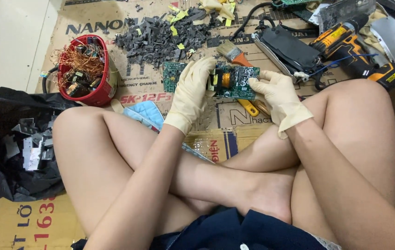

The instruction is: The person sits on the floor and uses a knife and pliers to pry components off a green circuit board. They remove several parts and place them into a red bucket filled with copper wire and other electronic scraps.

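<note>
Both of my hands wear cream rubber gloves and hold one green circuit board [234, 82] above my crossed legs. My left hand [192, 92] grips the board's left end, fingers over a black part with a copper coil. My right hand [274, 95] pinches the board's right edge. A second green board [173, 76] lies flat on the cardboard just left of my left hand. Under the held board lie a paintbrush [232, 52] with an orange ferrule and a yellow-handled tool [251, 109].
A red basket [101, 92] of copper wire and coils stands at the left. A pile of dark grey ferrite pieces [160, 34] lies at the back. An orange-and-black cordless drill [352, 44] is at the right, a black plastic bag [7, 139] of scrap at far left.
</note>
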